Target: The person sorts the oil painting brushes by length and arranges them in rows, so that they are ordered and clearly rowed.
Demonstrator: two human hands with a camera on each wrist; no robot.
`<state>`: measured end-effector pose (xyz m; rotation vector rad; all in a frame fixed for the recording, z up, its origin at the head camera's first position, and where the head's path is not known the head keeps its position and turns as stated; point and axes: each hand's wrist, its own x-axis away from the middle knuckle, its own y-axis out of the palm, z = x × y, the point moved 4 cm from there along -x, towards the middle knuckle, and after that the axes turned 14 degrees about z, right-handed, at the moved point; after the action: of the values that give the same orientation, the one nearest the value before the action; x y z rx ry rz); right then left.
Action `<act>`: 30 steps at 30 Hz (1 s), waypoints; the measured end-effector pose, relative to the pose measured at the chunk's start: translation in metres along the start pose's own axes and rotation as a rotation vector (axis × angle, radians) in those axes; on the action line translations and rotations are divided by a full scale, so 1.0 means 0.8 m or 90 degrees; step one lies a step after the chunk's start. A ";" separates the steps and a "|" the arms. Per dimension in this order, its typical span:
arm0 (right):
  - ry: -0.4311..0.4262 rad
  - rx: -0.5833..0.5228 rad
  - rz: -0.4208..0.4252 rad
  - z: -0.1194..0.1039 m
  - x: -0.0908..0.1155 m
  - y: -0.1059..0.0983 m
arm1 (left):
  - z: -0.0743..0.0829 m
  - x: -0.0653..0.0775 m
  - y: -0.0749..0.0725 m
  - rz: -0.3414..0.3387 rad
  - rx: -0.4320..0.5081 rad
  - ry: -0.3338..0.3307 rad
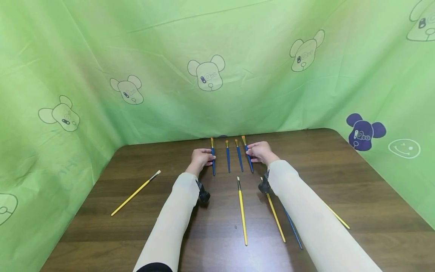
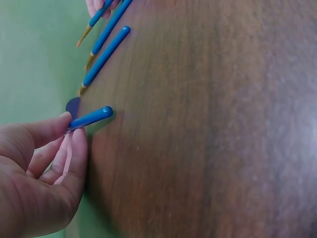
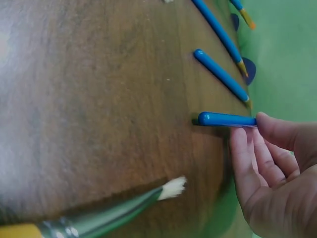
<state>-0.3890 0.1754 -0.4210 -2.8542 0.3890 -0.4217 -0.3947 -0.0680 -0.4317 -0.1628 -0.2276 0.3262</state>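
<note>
At the table's far edge my left hand [image 1: 201, 159] pinches a blue paintbrush [image 1: 213, 166], its orange bristles pointing away from me. In the left wrist view, thumb and fingers of the left hand [image 2: 47, 173] meet on that brush's blue handle [image 2: 94, 117]. My right hand [image 1: 261, 152] pinches another blue paintbrush [image 1: 250, 163], tilted slightly. The right wrist view shows its handle end [image 3: 223, 119] between the thumb and fingers of the right hand [image 3: 277, 173]. Between the hands lie two more blue paintbrushes, the left one [image 1: 228, 160] and the right one [image 1: 239, 158], roughly parallel.
Yellow paintbrushes lie nearer me: one at left [image 1: 136, 192], one in the middle [image 1: 242, 215], one beside the right forearm [image 1: 276, 217] and one partly hidden beyond it [image 1: 340, 219]. A long blue brush [image 1: 293, 230] is partly under that forearm. A green curtain [image 1: 163, 113] hangs behind the table [image 1: 112, 249].
</note>
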 end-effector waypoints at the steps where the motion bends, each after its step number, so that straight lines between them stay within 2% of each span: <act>1: 0.001 0.002 0.006 0.001 0.000 0.000 | 0.000 -0.001 0.001 0.008 -0.003 0.000; 7: -0.016 0.020 0.039 0.001 -0.001 0.001 | -0.003 -0.005 0.005 0.049 -0.012 -0.008; 12: -0.010 0.043 0.066 0.003 -0.003 0.001 | -0.005 -0.003 0.006 0.057 -0.014 -0.011; 18: -0.023 0.044 0.066 0.002 0.002 0.001 | -0.009 0.001 0.004 0.061 -0.005 0.002; 30: -0.028 0.062 0.068 0.002 0.001 0.000 | -0.008 0.000 0.006 0.084 -0.060 0.028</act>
<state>-0.3878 0.1755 -0.4218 -2.7277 0.4958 -0.3473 -0.3950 -0.0643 -0.4385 -0.2789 -0.1891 0.4426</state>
